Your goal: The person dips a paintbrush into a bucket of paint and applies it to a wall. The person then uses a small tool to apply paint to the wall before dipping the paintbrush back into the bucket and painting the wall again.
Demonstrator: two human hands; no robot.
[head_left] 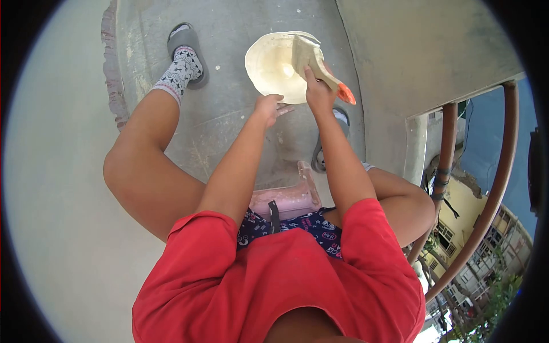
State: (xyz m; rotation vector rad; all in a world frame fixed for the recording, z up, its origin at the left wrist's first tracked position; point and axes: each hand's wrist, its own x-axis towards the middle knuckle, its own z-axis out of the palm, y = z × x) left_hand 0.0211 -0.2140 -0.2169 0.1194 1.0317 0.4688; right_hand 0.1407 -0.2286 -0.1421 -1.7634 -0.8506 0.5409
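A round, cream-coloured shallow bowl or dish (269, 66) with an uneven rim is between my two hands. My left hand (270, 108) has its fingers at the near rim, partly under it, gripping the edge. In my right hand (320, 91) is a wide, flat brush (307, 54) with an orange-tipped handle. The brush's broad end lies over the right side of the dish, its handle pointing to the lower right. Whether the brush touches the inside of the dish cannot be made out.
A pinkish, dusty low seat (286, 197) is beneath me. My feet in grey slippers rest on the concrete floor (229, 114) on either side. Brown metal railings (497, 166) stand at the right, with buildings beyond. A wall (63, 171) runs along the left.
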